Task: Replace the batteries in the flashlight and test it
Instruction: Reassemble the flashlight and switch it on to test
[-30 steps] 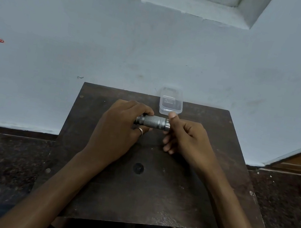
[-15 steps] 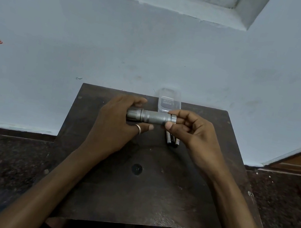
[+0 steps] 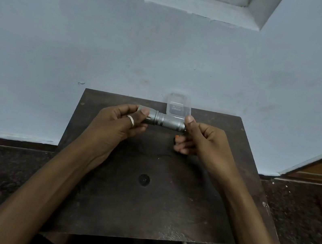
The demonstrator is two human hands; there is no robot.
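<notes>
Above the table, left grip and right grip clasp ends of the flashlight.

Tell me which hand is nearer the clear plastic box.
Right. The right hand pinches one end of the flashlight, thumb just in front of the clear plastic box. The left hand grips the other end, farther to the left.

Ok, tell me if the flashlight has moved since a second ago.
Yes. The flashlight has shifted up in the view toward the clear plastic box; it sat just below the box's near edge, and now it overlaps that edge.
</notes>
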